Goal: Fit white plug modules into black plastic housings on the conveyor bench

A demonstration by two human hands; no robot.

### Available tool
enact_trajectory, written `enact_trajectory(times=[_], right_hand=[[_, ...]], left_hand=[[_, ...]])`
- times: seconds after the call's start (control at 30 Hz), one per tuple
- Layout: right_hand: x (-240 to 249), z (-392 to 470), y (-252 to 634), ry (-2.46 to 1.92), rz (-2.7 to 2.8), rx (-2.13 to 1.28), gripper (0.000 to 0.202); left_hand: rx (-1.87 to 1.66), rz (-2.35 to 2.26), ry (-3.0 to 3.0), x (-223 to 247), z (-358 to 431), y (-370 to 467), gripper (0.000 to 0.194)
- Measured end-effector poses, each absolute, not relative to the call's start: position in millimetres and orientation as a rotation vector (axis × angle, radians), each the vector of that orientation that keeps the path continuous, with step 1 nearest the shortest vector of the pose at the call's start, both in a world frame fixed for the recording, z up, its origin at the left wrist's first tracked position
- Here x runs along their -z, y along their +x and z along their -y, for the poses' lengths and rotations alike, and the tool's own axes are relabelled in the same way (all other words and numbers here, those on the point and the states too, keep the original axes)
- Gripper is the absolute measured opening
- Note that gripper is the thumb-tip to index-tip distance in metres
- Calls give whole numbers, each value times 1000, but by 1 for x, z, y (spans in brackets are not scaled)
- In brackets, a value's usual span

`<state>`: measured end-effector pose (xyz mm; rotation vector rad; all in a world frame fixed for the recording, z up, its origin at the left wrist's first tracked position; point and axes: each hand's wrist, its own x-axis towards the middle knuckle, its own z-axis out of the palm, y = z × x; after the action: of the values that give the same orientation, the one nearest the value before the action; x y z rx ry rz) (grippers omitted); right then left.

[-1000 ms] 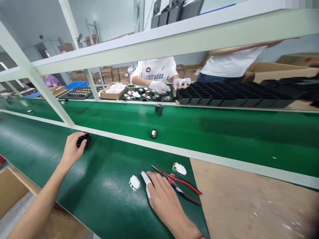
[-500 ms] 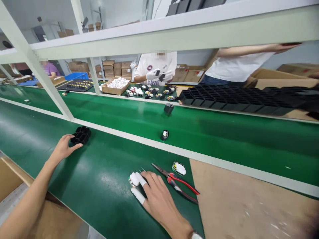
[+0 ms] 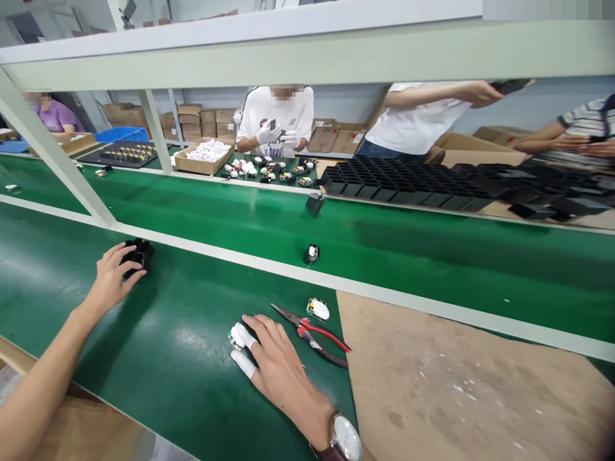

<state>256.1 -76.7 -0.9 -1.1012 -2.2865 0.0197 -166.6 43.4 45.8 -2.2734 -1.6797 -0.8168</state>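
My left hand (image 3: 111,276) reaches over a cluster of black plastic cases (image 3: 141,255) on the green bench, fingers curled over the top and thumb along the near side. White finger cots cover the thumb and index finger of my right hand (image 3: 276,358). These two fingers pinch a small circuit board (image 3: 236,334) with a white blob on it, low over the bench. Just right of that hand lie red-and-black long-nose pliers (image 3: 307,330). A second circuit board (image 3: 318,309) with a white blob rests beyond the pliers.
Beyond a white rail (image 3: 230,256) runs a green conveyor (image 3: 230,218) carrying a filled black case (image 3: 312,253) and another black case (image 3: 315,203). Cardboard (image 3: 461,378) covers the bench at right. Co-workers sit or stand opposite, near rows of black cases (image 3: 394,182). A shelf beam (image 3: 288,57) crosses overhead.
The view has swung right, so things appear further left. My left hand's fingers have closed further over the black cases. My right hand stays at the same circuit board.
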Motion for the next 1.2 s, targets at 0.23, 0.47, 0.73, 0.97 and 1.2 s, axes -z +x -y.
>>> enact_trajectory(times=[0.23,0.47,0.73,0.97,1.2], right_hand=[[-8,74,265,-1092,2177,-297,29],[-10,71,272,-1051,2302,-352,52],[-4,76,276,-1170,2347,-132,43],[-8,74,285,-1179,2443,93,40],[-11,73,299,-1354,2509,225,21]], left_hand=[[879,1461,-2963,-63,-4,-57,18],[781,1195,-3313,-38,-7,12,34],[891,1068,-3163,-16,1,14,61],[721,875,-3107,-18,19,19,61],[644,920,-3085,-18,20,27,25]])
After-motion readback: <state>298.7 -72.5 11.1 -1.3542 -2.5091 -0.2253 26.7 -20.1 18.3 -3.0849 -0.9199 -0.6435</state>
